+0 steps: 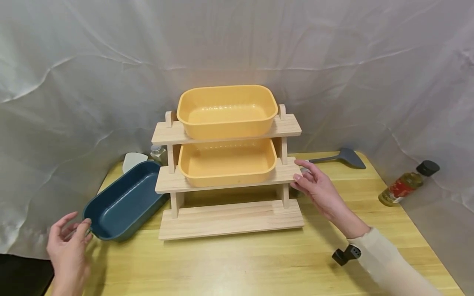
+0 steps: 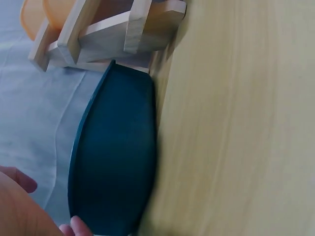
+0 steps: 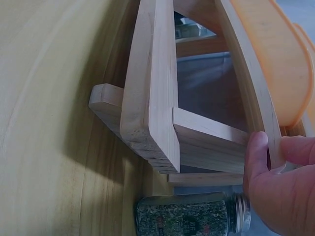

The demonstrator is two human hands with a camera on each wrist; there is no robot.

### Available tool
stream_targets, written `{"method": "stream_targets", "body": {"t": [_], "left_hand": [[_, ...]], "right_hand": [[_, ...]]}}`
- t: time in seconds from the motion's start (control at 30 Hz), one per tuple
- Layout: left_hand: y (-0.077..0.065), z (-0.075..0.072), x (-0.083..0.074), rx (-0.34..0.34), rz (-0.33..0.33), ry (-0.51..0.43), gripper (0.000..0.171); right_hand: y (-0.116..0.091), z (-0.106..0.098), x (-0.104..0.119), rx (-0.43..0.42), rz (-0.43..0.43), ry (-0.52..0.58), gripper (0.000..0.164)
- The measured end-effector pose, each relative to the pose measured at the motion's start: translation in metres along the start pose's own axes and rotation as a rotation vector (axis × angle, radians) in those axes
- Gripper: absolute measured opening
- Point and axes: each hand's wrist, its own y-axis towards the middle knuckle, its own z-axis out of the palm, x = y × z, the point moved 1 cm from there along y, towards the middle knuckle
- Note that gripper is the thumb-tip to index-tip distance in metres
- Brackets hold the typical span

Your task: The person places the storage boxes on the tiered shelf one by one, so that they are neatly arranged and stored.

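A three-tier wooden rack (image 1: 231, 222) stands on the table. My right hand (image 1: 320, 191) pinches the right end of its middle board; in the right wrist view thumb and finger lie on either side of that board (image 3: 256, 93). Yellow tubs sit on the upper two tiers, one on the top board (image 1: 227, 130) and one on the middle board (image 1: 227, 180). Left of the rack, a dark blue tub (image 1: 127, 201) lies at a slant. My left hand (image 1: 68, 246) is at its near left end, fingers loosely bent and fingertips right at the rim.
Behind the blue tub are a white spatula head (image 1: 133, 160) and a small jar (image 1: 158, 153). A jar of dried herbs (image 3: 182, 214) stands beside the rack's right side. Farther right are a dark grey turner (image 1: 349, 158) and a black-capped bottle (image 1: 403, 187). Grey cloth (image 1: 229, 41) hangs behind.
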Motion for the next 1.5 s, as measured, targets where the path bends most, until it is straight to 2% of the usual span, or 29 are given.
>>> {"method": "stream_targets", "body": {"t": [0.17, 0.33, 0.43, 0.53, 0.73, 0.9, 1.03, 1.13, 1.5], "left_hand": [[0.003, -0.006, 0.006, 0.002, -0.104, 0.061, 0.042], [0.007, -0.01, 0.015, 0.04, -0.209, 0.083, 0.046], [0.01, -0.014, 0.019, 0.062, -0.244, 0.075, 0.047], [0.013, -0.018, 0.021, 0.118, -0.252, 0.043, 0.048], [0.015, -0.026, 0.025, 0.253, -0.215, -0.028, 0.046], [0.015, -0.03, 0.031, 0.301, -0.178, -0.188, 0.046], [0.014, -0.027, 0.032, 0.205, -0.127, -0.266, 0.047], [0.014, -0.025, 0.029, 0.107, -0.099, -0.261, 0.047], [0.012, -0.027, 0.007, 0.028, -0.048, -0.382, 0.049]], "right_hand": [[-0.002, 0.0, 0.001, 0.001, 0.004, -0.01, 0.063], [-0.002, -0.001, 0.001, -0.002, -0.001, -0.006, 0.063], [-0.001, -0.001, 0.001, 0.002, -0.004, 0.0, 0.063], [0.0, -0.001, 0.0, -0.001, -0.008, 0.0, 0.062], [-0.001, -0.002, -0.001, -0.005, -0.014, -0.02, 0.062], [-0.001, -0.002, -0.003, 0.004, -0.019, -0.038, 0.061], [0.0, -0.002, -0.003, 0.007, -0.027, -0.045, 0.061], [0.0, -0.002, -0.004, 0.006, -0.022, -0.041, 0.061], [0.0, -0.001, -0.002, 0.002, -0.021, -0.025, 0.061]]}}
